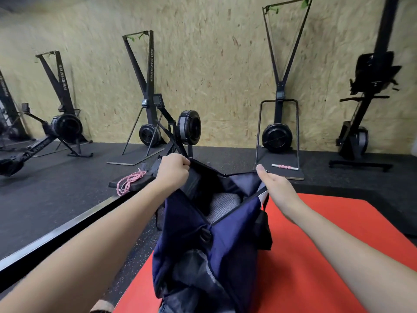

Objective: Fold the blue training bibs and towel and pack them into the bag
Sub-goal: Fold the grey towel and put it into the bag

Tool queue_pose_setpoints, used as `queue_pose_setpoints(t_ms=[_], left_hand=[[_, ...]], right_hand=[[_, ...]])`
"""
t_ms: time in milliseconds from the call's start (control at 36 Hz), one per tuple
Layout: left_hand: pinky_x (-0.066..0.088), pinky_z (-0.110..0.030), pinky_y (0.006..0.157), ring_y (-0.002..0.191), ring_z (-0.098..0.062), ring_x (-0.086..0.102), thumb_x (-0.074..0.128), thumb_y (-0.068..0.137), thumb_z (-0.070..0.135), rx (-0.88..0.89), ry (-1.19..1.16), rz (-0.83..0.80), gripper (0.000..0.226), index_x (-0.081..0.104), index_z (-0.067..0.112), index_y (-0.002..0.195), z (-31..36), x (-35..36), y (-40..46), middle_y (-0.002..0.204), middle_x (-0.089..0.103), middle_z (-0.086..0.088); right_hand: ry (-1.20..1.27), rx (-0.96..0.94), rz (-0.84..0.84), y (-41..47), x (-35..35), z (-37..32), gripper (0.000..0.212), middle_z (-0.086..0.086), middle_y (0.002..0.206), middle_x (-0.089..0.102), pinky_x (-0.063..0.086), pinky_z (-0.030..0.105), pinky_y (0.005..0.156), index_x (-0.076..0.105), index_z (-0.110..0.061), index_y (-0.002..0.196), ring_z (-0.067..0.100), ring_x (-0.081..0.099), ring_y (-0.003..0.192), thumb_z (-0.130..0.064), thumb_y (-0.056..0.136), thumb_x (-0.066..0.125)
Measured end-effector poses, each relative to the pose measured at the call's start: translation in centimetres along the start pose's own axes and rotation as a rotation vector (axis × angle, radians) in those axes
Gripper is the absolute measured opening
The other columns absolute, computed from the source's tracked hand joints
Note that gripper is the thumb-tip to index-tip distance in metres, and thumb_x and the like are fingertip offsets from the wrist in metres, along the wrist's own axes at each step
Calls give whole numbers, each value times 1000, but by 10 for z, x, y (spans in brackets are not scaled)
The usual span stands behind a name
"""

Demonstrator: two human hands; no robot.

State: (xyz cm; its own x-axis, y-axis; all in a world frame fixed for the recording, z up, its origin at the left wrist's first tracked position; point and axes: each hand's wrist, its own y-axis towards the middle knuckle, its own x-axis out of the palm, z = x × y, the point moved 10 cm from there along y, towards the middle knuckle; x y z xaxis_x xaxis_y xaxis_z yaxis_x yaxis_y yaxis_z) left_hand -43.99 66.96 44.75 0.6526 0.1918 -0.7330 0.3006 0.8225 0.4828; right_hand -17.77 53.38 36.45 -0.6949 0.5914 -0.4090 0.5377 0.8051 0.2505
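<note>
Bag (216, 251): navy fabric holdall, soft and creased, lay on the red mat (316, 256); long axis ran from the near edge of the view away toward the wall, far end raised between the hands. Zip mouth stood open along the top, widest at the far end, narrowing to a point near a black ring at mid-length.

Contents: a grey ribbed or knitted textile (222, 206), probably the towel, sat inside the opening, partly shadowed; no blue bibs could be made out.

Left hand (172, 171): fingers curled, grasping the far left lip of the opening, near a small metal ring.

Right hand (274, 186): at the far right lip, thumb extended along the edge; fingers hidden behind the palm, so grip could not be told with certainty.

Mat: smooth red surface, its right portion bare beside the bag; left edge met dark speckled rubber flooring (67, 188).

Surroundings: a pink cord (129, 181) draped over a black bench end left of the bag; a white and pink roller stick (285, 167) on a platform behind the right hand; black rowing and ski machines (147, 91) standing along a chipboard wall (214, 53), well apart from the bag
</note>
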Motion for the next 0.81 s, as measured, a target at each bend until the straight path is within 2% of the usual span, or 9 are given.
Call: queue_pose_setpoints(t_ms=[111, 306, 444, 500, 556, 611, 667, 750, 806], left_hand=[[46, -27, 92, 114, -28, 60, 50, 88, 1, 50, -56, -49, 29, 76, 8, 95, 46, 2, -7, 106, 71, -9], [40, -19, 82, 107, -22, 61, 47, 87, 4, 82, -151, -36, 36, 76, 9, 108, 125, 5, -8, 116, 71, -1], [34, -28, 56, 72, -12, 33, 49, 77, 3, 99, -171, -78, 22, 48, 23, 68, 184, 26, -27, 72, 40, 7], [30, -34, 48, 78, -7, 21, 49, 73, 0, 134, -208, -83, 24, 28, 11, 80, 209, 36, -42, 70, 26, 15], [23, -31, 44, 76, -20, 16, 50, 68, 1, 134, -249, -92, 23, 38, 11, 50, 227, 54, -63, 54, 21, 6], [22, -29, 44, 68, -21, 19, 52, 66, 4, 106, -223, -164, 21, 37, 11, 54, 235, 91, -84, 52, 24, -4], [22, -27, 40, 63, -24, 25, 56, 69, 5, 61, -144, -287, 23, 39, 9, 55, 233, 133, -106, 54, 28, -7], [23, -24, 39, 59, -27, 33, 58, 72, 5, 64, -128, -355, 27, 39, 8, 54, 230, 171, -131, 51, 34, -4], [32, -30, 52, 62, -29, 41, 57, 74, 9, 62, -190, -305, 16, 47, 6, 61, 231, 171, -139, 53, 44, -3]], right_hand=[[132, 6, 40, 2, -43, -1, 78, 10, 92, 72, 44, 36, 88, 69, 2, 90, 22, 60, 89, -73, 89, 47], [132, 6, 120, 17, -123, -19, 67, 1, 70, 62, 43, 38, 85, 57, -20, 56, 23, 58, 77, -83, 79, 50], [108, 19, 129, 15, -177, -18, 108, 13, 98, 75, 45, 48, 104, 73, -1, 96, 30, 67, 100, -99, 59, 45], [127, 29, 161, 10, -200, -9, 107, 13, 105, 74, 44, 46, 106, 70, 3, 101, 30, 67, 105, -94, 62, 50], [78, 60, 180, 0, -219, 8, 98, 9, 116, 71, 41, 43, 109, 71, 1, 105, 27, 63, 112, -89, 69, 53], [24, 151, 153, -12, -226, 38, 109, 10, 128, 65, 39, 42, 111, 70, -3, 117, 26, 58, 120, -95, 63, 50], [-63, 246, 83, -29, -223, 70, 104, 14, 131, 63, 39, 39, 108, 67, -3, 122, 29, 57, 121, -91, 70, 48], [-226, 256, 1, -53, -217, 101, 75, 14, 97, 65, 41, 35, 86, 68, -14, 80, 32, 62, 104, -84, 80, 41], [-196, 235, 3, -66, -221, 105, 80, 16, 103, 70, 43, 37, 87, 71, -5, 92, 32, 62, 103, -80, 84, 44]])
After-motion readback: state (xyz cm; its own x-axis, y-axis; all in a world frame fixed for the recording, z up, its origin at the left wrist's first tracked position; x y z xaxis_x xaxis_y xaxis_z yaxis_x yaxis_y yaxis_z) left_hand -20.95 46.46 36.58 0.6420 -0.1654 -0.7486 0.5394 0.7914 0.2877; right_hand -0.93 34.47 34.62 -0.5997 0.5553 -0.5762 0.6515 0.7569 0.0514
